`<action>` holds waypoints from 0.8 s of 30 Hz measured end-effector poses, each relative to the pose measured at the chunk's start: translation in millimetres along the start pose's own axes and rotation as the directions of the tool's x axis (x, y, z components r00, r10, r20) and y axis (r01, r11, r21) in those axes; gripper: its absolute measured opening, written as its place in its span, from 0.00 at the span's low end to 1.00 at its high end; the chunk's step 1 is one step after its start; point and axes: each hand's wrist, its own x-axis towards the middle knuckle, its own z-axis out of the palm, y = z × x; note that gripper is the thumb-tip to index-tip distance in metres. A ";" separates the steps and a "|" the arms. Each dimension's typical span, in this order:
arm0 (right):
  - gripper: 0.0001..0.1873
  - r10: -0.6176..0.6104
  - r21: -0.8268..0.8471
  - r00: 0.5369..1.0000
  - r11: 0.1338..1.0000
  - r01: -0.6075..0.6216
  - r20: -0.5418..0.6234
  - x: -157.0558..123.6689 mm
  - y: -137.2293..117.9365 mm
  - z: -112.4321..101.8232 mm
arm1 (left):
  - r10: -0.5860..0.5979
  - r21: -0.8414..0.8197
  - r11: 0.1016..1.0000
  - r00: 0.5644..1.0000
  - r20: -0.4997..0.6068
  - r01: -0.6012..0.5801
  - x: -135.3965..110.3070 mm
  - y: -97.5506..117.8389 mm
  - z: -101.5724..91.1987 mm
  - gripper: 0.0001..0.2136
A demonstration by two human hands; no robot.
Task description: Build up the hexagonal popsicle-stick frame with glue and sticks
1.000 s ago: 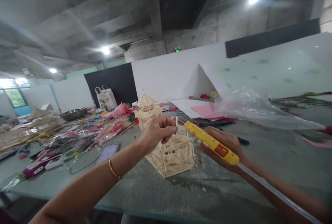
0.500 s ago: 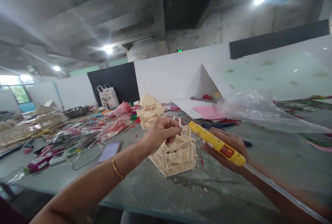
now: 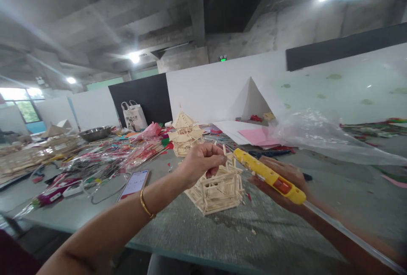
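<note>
My left hand (image 3: 205, 162) pinches a short wooden stick (image 3: 224, 149) upright at the top of a small stick-built model (image 3: 219, 192). The model is many-sided, with railings of pale sticks, and stands on the table. In my right hand (image 3: 286, 173) is a yellow glue gun (image 3: 270, 177), its front end pointing left toward the stick. A clear glue stick (image 3: 343, 230) runs out of its back end. Whether the nozzle touches the stick I cannot tell. Behind my left hand stands a stick pagoda (image 3: 184, 133) with a pointed roof.
A phone (image 3: 135, 185) lies left of the model on the grey table (image 3: 203, 241). Farther left are bundles of wrapped sticks (image 3: 143, 154), cables and a metal bowl (image 3: 95, 133). At the back right lie pink paper (image 3: 257, 136) and clear plastic (image 3: 318, 135).
Both hands keep nearly the same pose at the model. The whole view has shifted slightly; the glue gun stays close to the stick.
</note>
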 end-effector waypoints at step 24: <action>0.15 0.002 0.015 0.999 1.000 -0.003 0.042 2.2 -1.7 -0.6 | 0.008 -0.025 1.000 1.000 0.004 -0.007 -4.6 1.9 0.4 0.11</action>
